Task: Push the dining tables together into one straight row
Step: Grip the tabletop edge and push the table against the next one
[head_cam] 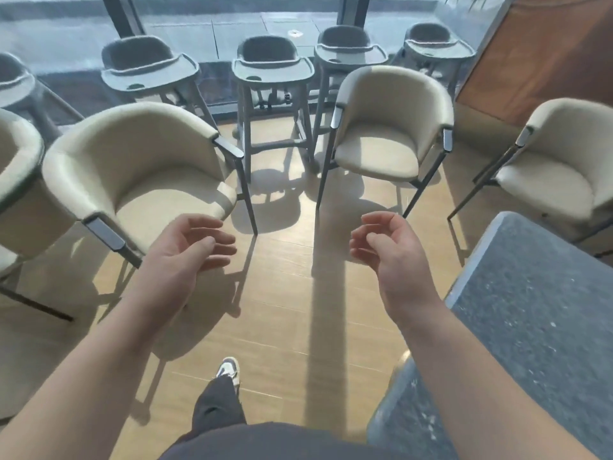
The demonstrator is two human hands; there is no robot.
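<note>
Both our hands empty: left hand and right hand, fingers loosely spread, touching nothing. Grey stone-topped table just right of the right fingers; we judge it heavy and rigid, best gripped at the rim. Beyond the fingers, cream armchairs crowd the floor, high chairs behind them.

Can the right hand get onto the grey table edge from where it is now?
Probably yes. The right hand hangs open and empty over bare floor, just left of the grey speckled table, and nothing stands between them; the nearest cream armchair sits farther back.
</note>
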